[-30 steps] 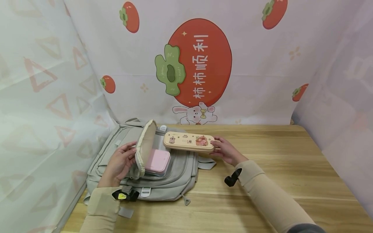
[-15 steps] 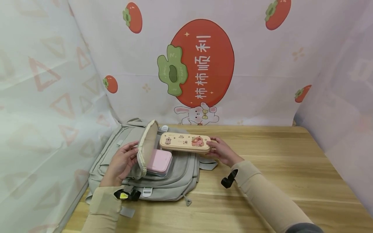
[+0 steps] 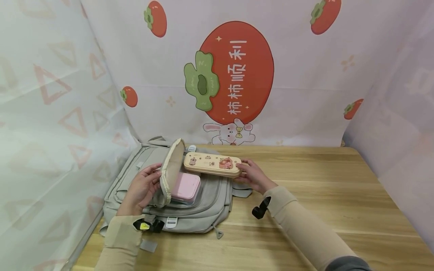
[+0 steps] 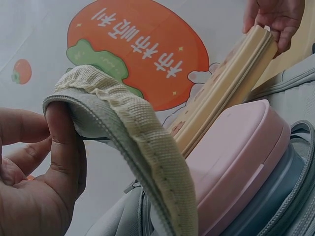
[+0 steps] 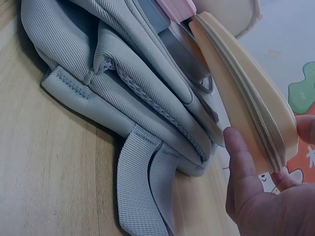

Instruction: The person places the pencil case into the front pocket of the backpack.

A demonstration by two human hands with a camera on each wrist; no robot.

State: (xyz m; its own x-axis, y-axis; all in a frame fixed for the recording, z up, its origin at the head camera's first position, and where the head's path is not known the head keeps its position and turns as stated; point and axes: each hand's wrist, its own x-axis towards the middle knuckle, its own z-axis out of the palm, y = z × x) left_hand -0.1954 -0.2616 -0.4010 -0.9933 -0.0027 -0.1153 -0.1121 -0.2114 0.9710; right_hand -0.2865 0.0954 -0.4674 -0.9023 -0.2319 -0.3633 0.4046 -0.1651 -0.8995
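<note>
A grey backpack [image 3: 207, 210] lies on the wooden table with its front pocket unzipped. My left hand [image 3: 144, 188] pinches the edge of the raised pocket flap [image 3: 172, 169]; the left wrist view shows fingers curled over its zipped rim [image 4: 123, 118]. Inside the pocket sits a box with a pink lid [image 3: 185, 186] and a blue-grey lower part [image 4: 270, 196]. My right hand [image 3: 252, 175] grips one end of a cream zippered pencil case [image 3: 211, 164] with cartoon animals on top. Its far end overlaps the pocket opening behind the pink lid.
A grey strap [image 5: 142, 187] hangs off the backpack's side onto the table [image 3: 305, 180]. Printed cloth [image 3: 298, 94] stands behind the table and along both sides. A zipper pull [image 3: 219, 234] dangles at the bag's near edge.
My right hand has moved left, bringing the pencil case farther over the backpack's pocket. My left hand keeps hold of the flap in about the same place.
</note>
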